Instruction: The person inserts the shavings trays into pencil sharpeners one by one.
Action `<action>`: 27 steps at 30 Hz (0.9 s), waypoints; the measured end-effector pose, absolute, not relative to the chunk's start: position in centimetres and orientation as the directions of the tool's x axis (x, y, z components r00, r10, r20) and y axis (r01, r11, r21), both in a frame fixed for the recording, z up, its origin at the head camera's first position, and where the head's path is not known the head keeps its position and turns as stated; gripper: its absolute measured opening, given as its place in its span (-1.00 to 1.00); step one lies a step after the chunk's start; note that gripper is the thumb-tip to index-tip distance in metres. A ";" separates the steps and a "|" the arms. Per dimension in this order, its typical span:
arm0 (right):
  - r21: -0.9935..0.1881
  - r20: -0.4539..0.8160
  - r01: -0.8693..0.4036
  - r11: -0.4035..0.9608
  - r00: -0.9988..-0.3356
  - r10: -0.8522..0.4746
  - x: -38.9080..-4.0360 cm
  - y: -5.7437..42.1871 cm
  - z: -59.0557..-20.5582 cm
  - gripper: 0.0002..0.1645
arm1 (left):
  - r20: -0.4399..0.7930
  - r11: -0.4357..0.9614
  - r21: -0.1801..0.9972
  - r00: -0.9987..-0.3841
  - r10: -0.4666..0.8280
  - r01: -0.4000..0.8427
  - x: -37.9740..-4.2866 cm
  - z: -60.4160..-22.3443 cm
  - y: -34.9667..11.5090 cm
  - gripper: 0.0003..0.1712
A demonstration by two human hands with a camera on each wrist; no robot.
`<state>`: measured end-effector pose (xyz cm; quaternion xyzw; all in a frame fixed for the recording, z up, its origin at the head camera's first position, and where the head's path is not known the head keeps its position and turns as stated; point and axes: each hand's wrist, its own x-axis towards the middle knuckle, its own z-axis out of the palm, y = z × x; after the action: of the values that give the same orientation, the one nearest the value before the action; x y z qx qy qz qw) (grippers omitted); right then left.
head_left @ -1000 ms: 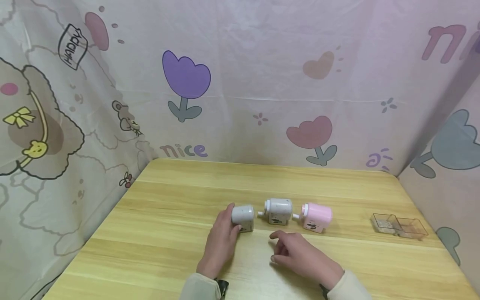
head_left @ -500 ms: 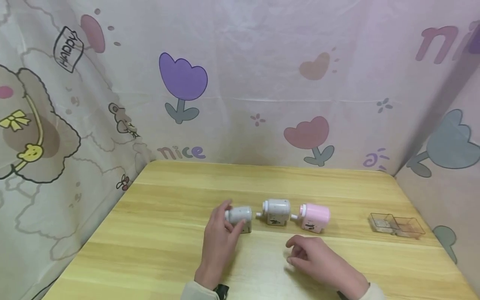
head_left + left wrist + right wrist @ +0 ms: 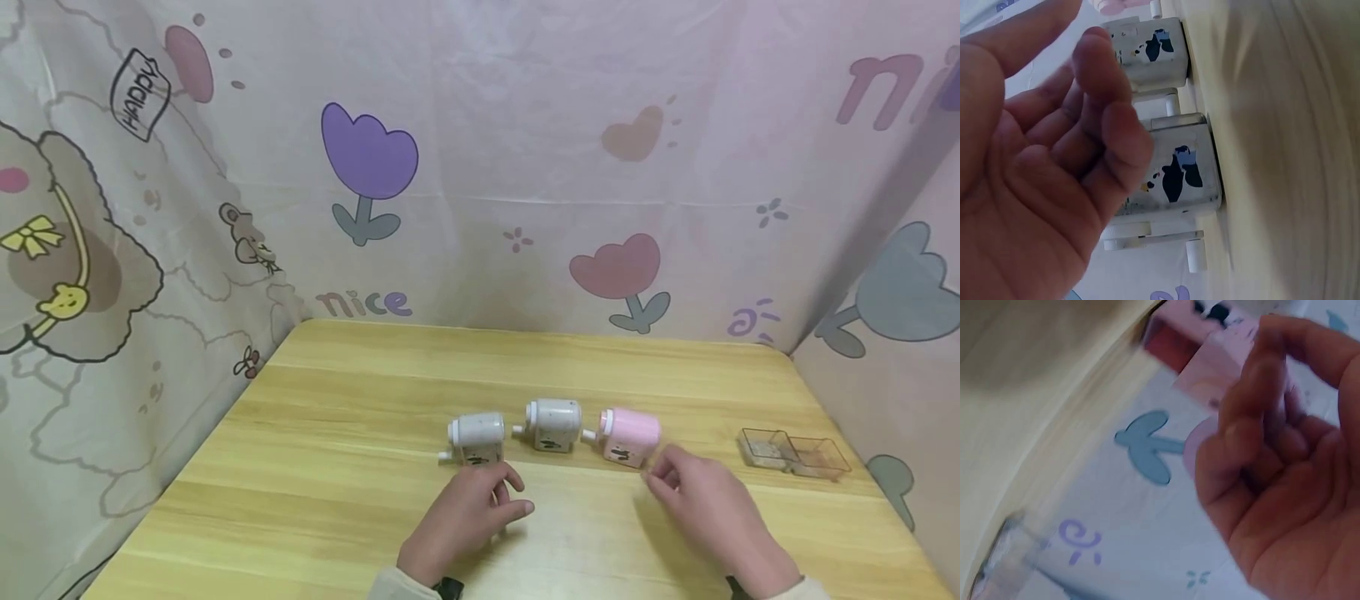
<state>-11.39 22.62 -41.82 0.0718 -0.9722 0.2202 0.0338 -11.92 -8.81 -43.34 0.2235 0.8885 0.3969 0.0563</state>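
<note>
Three crank pencil sharpeners stand in a row on the wooden table. The left grey sharpener (image 3: 480, 429) has its crank to the left, with my left hand (image 3: 467, 512) just in front of it, fingers loosely bent and holding nothing. Beside it is the middle grey sharpener (image 3: 558, 417), patterned with dark figures in the left wrist view. At the right end is the pink sharpener (image 3: 634, 427); an empty drawer slot shows in its body in the right wrist view. Close to its front right side, my right hand (image 3: 705, 504) hovers with loosely curled fingers and nothing between them.
Two small see-through trays, a clear tray (image 3: 767, 450) and an orange-tinted tray (image 3: 821, 460), lie side by side toward the table's right edge. A printed curtain (image 3: 480, 167) hangs behind and along both sides of the wooden table (image 3: 285, 492).
My left hand has let go of the left grey sharpener and drawn back toward me, uncovering its crank. My right hand has moved rightward, up to the pink sharpener.
</note>
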 end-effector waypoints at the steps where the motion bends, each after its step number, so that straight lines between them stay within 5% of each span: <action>1: -0.408 0.088 -0.126 0.904 -0.991 -0.098 -11.5 23.1 -41.7 -0.85 | 0.070 0.586 0.731 -0.893 0.446 0.350 -11.9 -43.4 -8.8 -0.67; 9: -0.369 -0.063 0.029 0.929 -0.998 0.006 -12.9 28.6 -40.4 -0.39 | 0.039 0.602 0.729 -0.898 0.438 0.325 -11.4 -43.5 -8.5 -0.73; 19: -0.354 0.126 0.067 0.933 -0.985 0.118 -14.3 31.2 -42.8 0.05 | -0.005 0.611 0.736 -0.899 0.437 0.292 -11.2 -43.8 -8.3 -0.76; 27: -0.249 0.065 0.095 0.964 -0.991 0.114 -14.7 32.8 -42.4 -0.11 | -0.011 0.612 0.737 -0.901 0.434 0.286 -11.2 -43.8 -8.3 -0.78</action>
<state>-14.72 32.83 -42.38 -0.0527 -0.9901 0.1238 0.0392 -11.20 -8.29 -43.82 0.2017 0.8929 0.3913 0.0945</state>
